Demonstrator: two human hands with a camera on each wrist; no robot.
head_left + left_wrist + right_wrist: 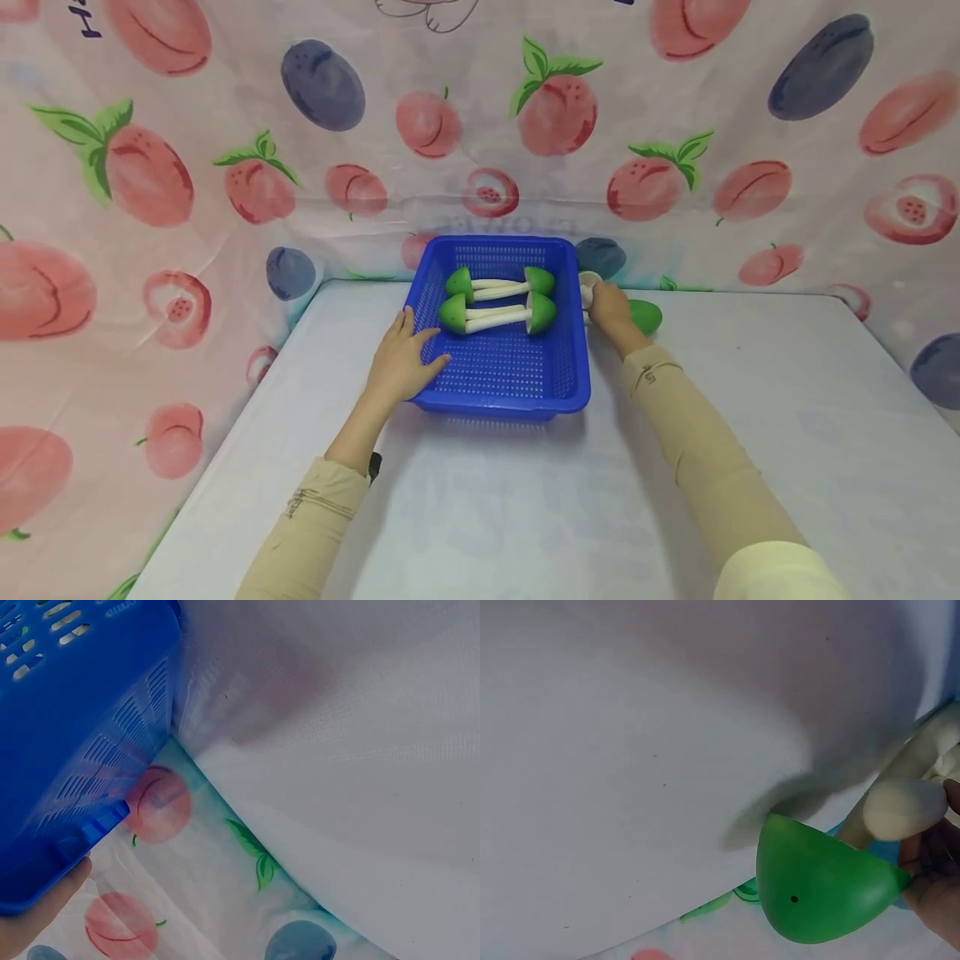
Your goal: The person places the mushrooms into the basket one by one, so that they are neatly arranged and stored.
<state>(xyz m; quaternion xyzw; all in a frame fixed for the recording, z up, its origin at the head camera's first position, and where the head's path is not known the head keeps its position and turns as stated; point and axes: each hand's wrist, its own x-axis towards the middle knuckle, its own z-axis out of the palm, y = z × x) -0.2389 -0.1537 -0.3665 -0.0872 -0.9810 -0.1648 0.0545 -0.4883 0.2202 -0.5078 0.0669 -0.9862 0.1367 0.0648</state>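
Observation:
A blue plastic basket (501,407) stands on the table. Several toy mushrooms (542,313) with green caps and white stems lie in its back half. My left hand (401,360) holds the basket's left rim, thumb over the inside; in the left wrist view a finger lies along the rim's outer side. Just right of the basket, my right hand (611,312) grips a toy mushroom by its pale stem (906,808), the fingers partly hidden. A green mushroom cap (817,885) shows beside that hand; which stem it belongs to, I cannot tell.
The white table (480,508) ends at the back against a hanging cloth (555,192) printed with peaches and dark fruits. The cloth also runs along the table's left side. The basket sits close to the back cloth.

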